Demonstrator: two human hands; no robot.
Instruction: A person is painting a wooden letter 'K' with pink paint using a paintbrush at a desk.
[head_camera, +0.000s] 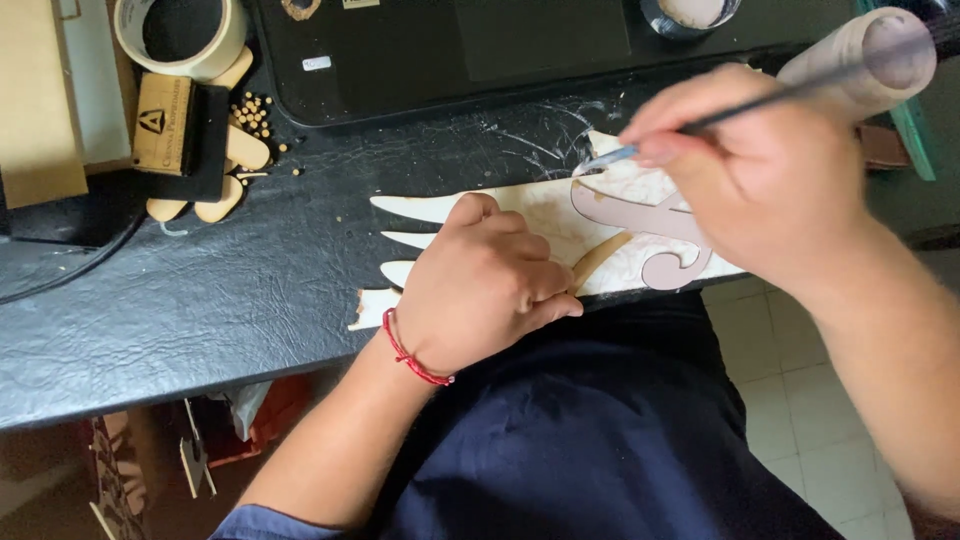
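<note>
Brush (740, 108) pinched in right hand (770, 180) grip, tip on wooden cutout (530, 215); cutout pressed onto bench (200, 310) under curled left hand (480, 285), nothing clasped.

Cream marbled cutout (520, 215); mauve scroll (650, 218); black table (200, 310)

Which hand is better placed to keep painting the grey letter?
Right. The right hand already holds the brush, tip near the grey letter, while the left hand presses down the wooden cutout.
</note>
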